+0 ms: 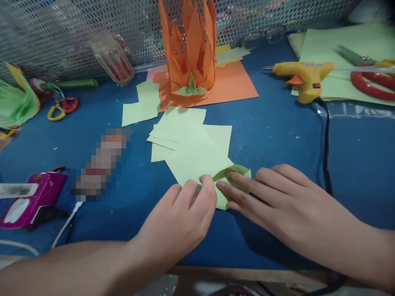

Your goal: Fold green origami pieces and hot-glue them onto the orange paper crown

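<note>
A small piece of folded light green paper (pixel 222 200) lies near the front of the blue table, partly hidden by fingers. My left hand (pixel 182 216) is closed, its curled fingers gripping the paper's left side. From the right, my right hand (pixel 284 201) holds the same paper, with two fingers extended along the raised fold and the thumb at the lower edge. Just beyond the hands, several light green paper sheets (pixel 194 142) overlap in a loose pile. Behind them stands an orange folded-paper piece (pixel 194 53) with pointed petals and a small green fold at its base.
An orange sheet (pixel 237 84) lies under the petals. A yellow glue gun (pixel 304 76), its black cord (pixel 326 152) and red-handled scissors (pixel 370 84) are at right. Leftward are a clear jar (pixel 114 59), small scissors (pixel 63 107), a pixelated object (pixel 101 164) and a purple item (pixel 35 197).
</note>
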Available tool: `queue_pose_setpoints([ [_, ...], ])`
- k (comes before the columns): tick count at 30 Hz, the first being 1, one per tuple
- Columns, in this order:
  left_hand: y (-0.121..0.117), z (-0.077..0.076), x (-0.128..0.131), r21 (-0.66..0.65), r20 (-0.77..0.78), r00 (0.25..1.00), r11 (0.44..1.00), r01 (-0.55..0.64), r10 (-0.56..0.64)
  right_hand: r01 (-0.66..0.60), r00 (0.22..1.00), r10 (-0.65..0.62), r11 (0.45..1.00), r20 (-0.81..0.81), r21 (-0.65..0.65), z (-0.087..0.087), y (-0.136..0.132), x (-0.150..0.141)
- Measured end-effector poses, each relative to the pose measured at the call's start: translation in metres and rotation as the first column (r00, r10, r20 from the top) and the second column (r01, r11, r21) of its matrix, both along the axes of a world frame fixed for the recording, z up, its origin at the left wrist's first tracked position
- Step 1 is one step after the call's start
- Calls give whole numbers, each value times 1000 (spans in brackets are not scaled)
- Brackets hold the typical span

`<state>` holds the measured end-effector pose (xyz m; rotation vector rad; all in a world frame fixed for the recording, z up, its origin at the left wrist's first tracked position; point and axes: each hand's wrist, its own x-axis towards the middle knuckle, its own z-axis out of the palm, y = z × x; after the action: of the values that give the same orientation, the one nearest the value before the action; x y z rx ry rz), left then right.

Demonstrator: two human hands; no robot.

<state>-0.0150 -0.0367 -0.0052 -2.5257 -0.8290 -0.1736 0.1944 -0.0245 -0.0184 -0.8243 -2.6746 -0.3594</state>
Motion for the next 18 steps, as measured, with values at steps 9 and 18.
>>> queue_pose_setpoints([
  [9, -3, -1, 2, 18, -6, 1000, 1000, 1, -1, -24, 999, 24, 1000, 21, 12, 2, 1, 0],
  [18, -2, 0, 3, -25, -18, 1000, 1000, 14, -15, -13, 1000, 13, 1000, 8, 10, 2, 0, -1],
])
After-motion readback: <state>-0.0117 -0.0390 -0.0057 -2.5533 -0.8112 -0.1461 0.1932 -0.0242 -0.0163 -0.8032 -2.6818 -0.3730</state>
